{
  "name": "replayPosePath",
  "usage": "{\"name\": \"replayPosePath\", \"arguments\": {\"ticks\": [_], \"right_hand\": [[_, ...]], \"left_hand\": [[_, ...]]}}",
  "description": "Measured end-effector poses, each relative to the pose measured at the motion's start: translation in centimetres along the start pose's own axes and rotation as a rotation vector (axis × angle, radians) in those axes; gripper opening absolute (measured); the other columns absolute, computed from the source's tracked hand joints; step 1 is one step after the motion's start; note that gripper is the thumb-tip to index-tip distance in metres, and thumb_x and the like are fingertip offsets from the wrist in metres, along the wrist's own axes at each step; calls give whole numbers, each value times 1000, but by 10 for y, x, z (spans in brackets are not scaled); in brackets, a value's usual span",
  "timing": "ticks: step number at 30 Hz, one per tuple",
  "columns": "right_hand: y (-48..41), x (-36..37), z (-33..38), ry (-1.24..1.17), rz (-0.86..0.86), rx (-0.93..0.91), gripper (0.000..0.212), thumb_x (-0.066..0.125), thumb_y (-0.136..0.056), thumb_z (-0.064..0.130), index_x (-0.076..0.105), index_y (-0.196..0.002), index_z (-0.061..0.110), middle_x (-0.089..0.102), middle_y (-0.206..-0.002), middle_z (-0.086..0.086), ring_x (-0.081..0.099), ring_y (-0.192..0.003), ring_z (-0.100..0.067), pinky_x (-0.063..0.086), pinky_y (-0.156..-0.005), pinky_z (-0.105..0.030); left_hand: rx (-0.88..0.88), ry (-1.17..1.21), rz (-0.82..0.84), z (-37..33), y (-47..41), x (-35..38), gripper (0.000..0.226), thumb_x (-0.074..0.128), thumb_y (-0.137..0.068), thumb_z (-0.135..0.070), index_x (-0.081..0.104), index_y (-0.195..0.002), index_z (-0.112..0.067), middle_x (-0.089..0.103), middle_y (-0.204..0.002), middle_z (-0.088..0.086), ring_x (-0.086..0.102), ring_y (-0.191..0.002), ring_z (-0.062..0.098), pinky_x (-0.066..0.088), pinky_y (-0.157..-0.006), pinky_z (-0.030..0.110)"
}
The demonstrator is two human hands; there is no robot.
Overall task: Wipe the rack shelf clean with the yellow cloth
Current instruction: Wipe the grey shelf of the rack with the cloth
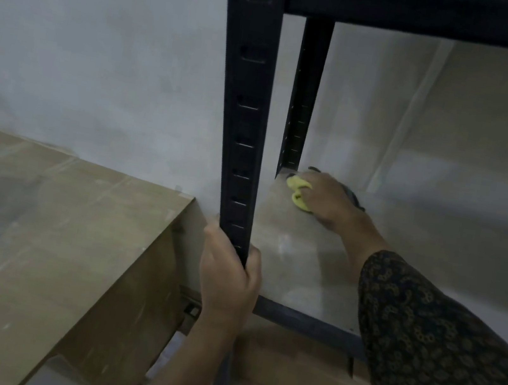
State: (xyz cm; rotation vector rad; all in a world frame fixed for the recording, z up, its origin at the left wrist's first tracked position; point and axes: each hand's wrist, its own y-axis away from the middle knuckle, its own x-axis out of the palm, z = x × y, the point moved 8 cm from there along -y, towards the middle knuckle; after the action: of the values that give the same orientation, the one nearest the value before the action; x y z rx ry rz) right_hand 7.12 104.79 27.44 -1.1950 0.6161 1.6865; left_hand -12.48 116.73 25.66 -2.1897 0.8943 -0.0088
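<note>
Right hand [328, 200] presses yellow cloth [299, 193] on shelf [296, 252]; left hand [228, 281] grips post [243, 124].

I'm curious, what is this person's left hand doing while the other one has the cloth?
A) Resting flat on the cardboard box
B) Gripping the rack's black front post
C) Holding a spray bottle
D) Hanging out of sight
B: the left hand is curled round the black front post of the rack, while the right hand holds the yellow cloth on the shelf near its back corner.
</note>
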Motion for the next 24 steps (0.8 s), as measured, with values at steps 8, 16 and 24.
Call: {"name": "replayPosePath", "arguments": {"ticks": [8, 16, 24], "right_hand": [[52, 21, 29, -108, 170, -128, 38, 46, -96, 18, 55, -133, 23, 53, -139, -7, 48, -124, -24, 35, -100, -32], [154, 19, 57, -263, 305, -235, 45, 48, -89, -2, 65, -123, 23, 55, -134, 4, 49, -121, -10, 37, -102, -23], [216, -36, 29, -488, 39, -134, 38, 46, -91, -8, 69, -115, 12, 65, -109, 4, 60, -87, 4, 44, -73, -8]], "left_hand": [[-19, -16, -18, -4, 2, -4, 54, 35, -85, -35, 42, -106, 14, 40, -82, 4, 41, -65, 16, 33, -52, 12], [55, -21, 37, -17, 5, -10, 53, 33, -88, -36, 38, -115, 9, 53, -90, 21, 54, -74, 30, 35, -60, 23], [61, 29, 87, -17, 5, -8, 33, 44, -95, -19, 33, -122, -2, 49, -93, 10, 50, -74, 19, 37, -60, 21]]}}
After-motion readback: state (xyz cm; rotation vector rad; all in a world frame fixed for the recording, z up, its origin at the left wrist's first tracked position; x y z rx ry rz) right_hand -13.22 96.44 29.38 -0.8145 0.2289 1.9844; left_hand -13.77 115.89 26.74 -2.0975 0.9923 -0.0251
